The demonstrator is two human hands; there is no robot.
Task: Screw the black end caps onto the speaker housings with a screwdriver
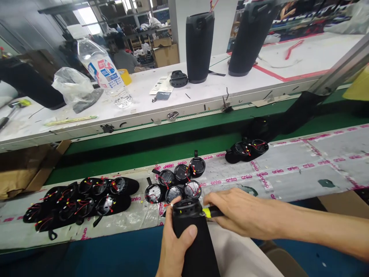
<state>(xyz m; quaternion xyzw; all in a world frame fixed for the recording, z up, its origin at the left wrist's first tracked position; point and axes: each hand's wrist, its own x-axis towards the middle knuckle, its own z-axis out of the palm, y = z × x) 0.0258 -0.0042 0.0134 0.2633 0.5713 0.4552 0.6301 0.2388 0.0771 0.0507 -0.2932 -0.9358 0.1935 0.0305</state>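
My left hand [175, 246] is wrapped round a black fabric-covered speaker body [196, 246] that stands upright at the near edge of the bench. My right hand [242, 211] grips a tool with a yellow and black handle [211, 211], its tip at the speaker's open top [187, 206]. Just beyond lies a cluster of round black speaker end caps with red wires [178, 181]. A larger pile of similar caps [83, 200] lies to the left, and two more [246, 150] sit at the right.
A green conveyor belt [150, 150] runs across the middle. Beyond it a white bench [201, 96] holds two tall black speakers [199, 46], a plastic water bottle [106, 73], a clear bag [72, 86] and small parts. Cardboard [25, 169] lies at the left.
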